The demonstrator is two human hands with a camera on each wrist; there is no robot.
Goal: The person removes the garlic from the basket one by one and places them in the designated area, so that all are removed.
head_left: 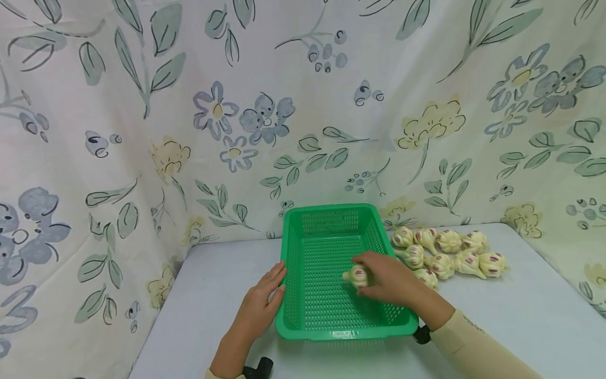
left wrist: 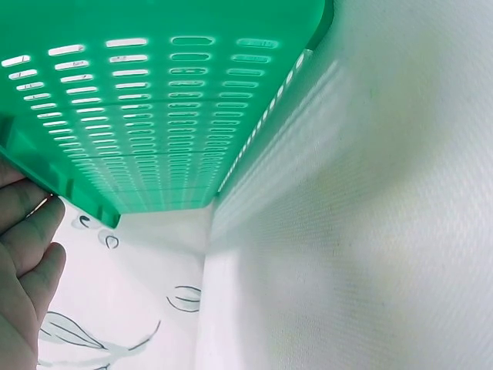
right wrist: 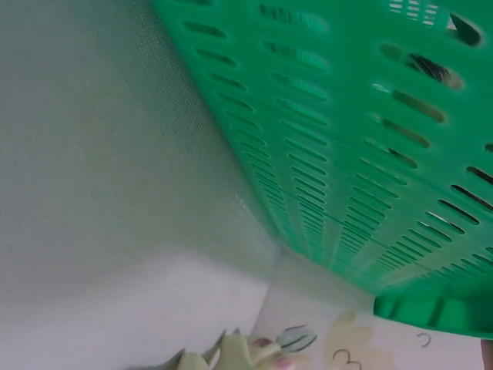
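A green plastic basket (head_left: 350, 333) with slotted sides sits in the middle of the table. Over its right half, my right hand (head_left: 388, 279) grips a garlic bulb (head_left: 357, 276), white with purple streaks, its stem pointing left. The basket wall hides the right hand in the right wrist view. My left hand (head_left: 259, 301) rests against the basket's left rim, fingers extended; in the left wrist view the fingers (left wrist: 31, 231) lie along the rim's underside. Several more garlic bulbs (head_left: 448, 241) are grouped on the table to the right of the basket.
The white table (head_left: 218, 281) runs back to a flowered curtain (head_left: 303, 105) close behind the basket. In the right wrist view, part of a garlic bulb (right wrist: 235, 354) shows at the bottom edge, beyond the basket's slotted wall (right wrist: 308, 154).
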